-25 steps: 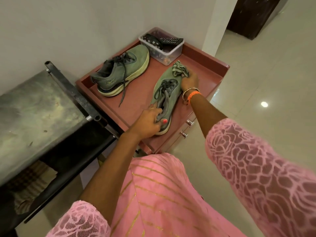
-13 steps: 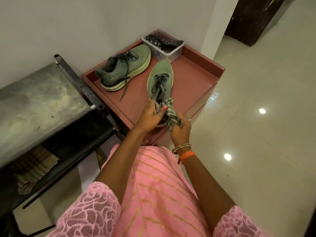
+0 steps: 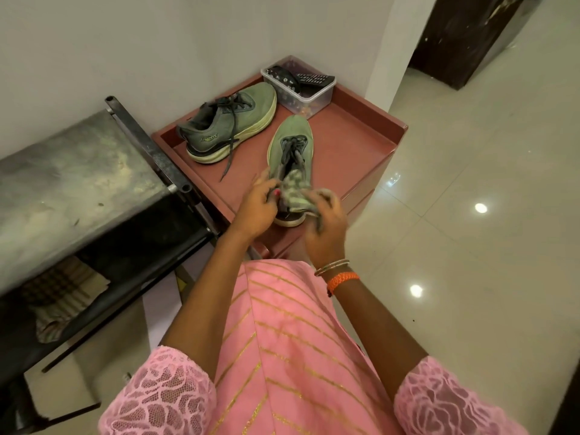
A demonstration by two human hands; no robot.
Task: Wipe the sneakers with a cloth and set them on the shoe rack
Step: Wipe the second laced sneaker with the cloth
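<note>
Head view looks down on the near sneaker (image 3: pixel 290 146), which lies on the reddish tray-topped cabinet (image 3: pixel 354 142) with its toe pointing toward twelve o'clock and its heel at the cabinet's near edge. My left hand (image 3: pixel 255 210) grips the heel end of that shoe from its nine o'clock side, thumb curled against the collar. My right hand (image 3: pixel 326 224) sits at the shoe's four o'clock, fingers closed round a bunched green-patterned cloth (image 3: pixel 296 193), which is pressed over the heel and collar between my two hands. Dark laces lie loose over the tongue.

At ten o'clock from this shoe, apart from it, the second sneaker (image 3: pixel 229 124) rests on its sole on the same cabinet top, toe toward one o'clock, one lace trailing down toward six. At twelve o'clock, in the far corner of the tray against the wall, stands a clear plastic box (image 3: pixel 309 95) holding a dark remote control (image 3: pixel 315 79) and other dark items I cannot make out.

At nine o'clock from the cabinet stands a dark metal rack (image 3: pixel 150 149) with a dusty grey top shelf; a striped fabric (image 3: pixel 62 296) lies on the level below. Glossy floor tiles (image 3: pixel 470 246) spread away at three o'clock.
</note>
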